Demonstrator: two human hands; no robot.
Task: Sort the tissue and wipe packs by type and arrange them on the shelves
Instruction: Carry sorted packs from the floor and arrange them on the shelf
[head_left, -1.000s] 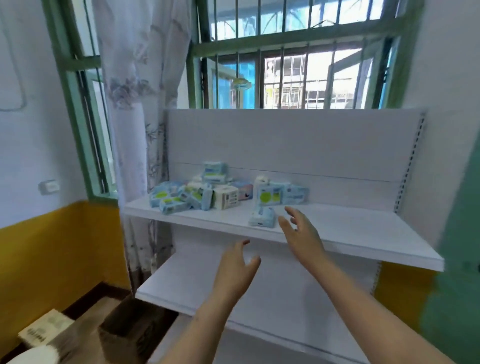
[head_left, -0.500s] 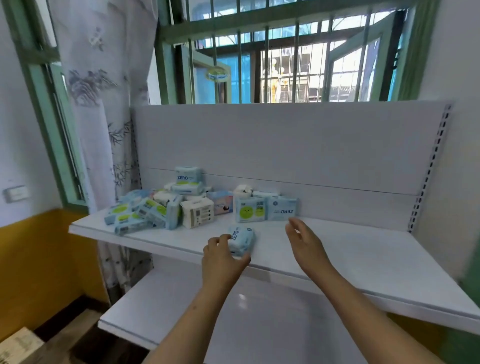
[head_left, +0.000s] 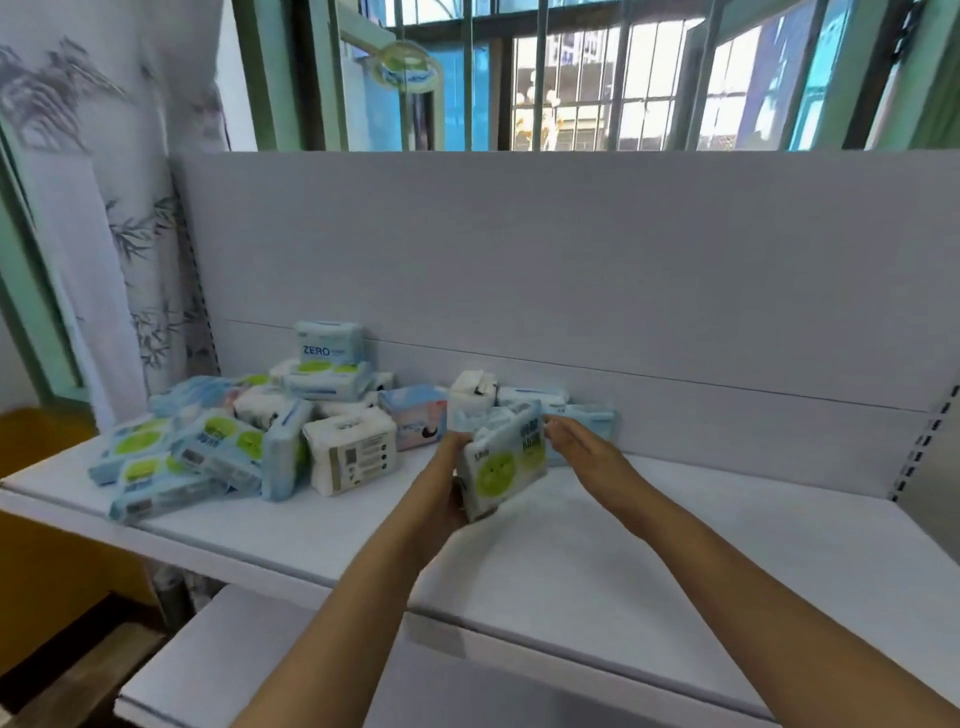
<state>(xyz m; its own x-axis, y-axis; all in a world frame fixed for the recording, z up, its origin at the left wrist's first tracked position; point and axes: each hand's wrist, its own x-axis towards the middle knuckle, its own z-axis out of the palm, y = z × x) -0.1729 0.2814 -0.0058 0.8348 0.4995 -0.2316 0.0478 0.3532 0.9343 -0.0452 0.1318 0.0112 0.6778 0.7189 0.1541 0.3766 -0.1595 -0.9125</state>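
A curtain (head_left: 78, 249) printed with grey bamboo hangs at far left beside a white shelf unit, whose upper shelf (head_left: 675, 545) carries a loose heap of packs (head_left: 218, 441) at its left end: blue wipe packs with green circles lying flat and overlapping, a white tissue pack (head_left: 353, 457) standing at the heap's right edge, a "ZERO" pack (head_left: 328, 343) on top against the back panel (head_left: 519, 260). Right of the heap, the left hand (head_left: 441, 499) grips a green-circle wipe pack (head_left: 506, 462) by its left end, held just above the shelf, face toward the camera, long axis tilted up to the right. The right hand (head_left: 582, 447), fingers straight, touches the pack's upper right corner. Further packs stand behind it. A lower shelf (head_left: 249, 654) projects below; a barred window (head_left: 597, 73) rises behind.
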